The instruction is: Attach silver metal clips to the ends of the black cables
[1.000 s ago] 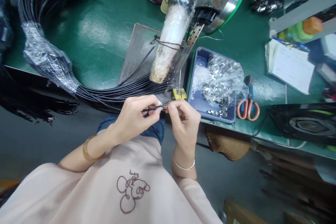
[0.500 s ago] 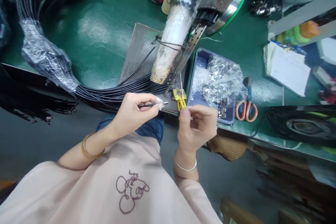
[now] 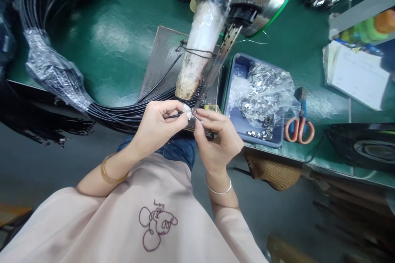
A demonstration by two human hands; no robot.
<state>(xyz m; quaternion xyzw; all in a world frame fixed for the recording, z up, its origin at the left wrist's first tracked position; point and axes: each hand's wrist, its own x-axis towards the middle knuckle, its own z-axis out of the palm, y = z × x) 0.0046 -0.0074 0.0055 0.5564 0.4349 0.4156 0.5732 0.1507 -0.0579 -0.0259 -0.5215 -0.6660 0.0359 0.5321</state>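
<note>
1. Green bench [image 3: 123, 33]: the cable bundle [image 3: 129, 111] curves across it to the front edge, just beyond my hands.
2. Blue tray [image 3: 239, 122] sits right of my hands, with a bag of metal parts in it; scissors [image 3: 299, 127] lie beside the tray.
3. My left hand [image 3: 157, 129]: thumb and forefinger pinch a single cable [image 3: 173, 116] near its end, over the bench edge.
4. My right hand [image 3: 217, 139]: fingertips are closed on a small metal clip [image 3: 194, 111] at that cable's tip, touching the left fingertips.
</note>
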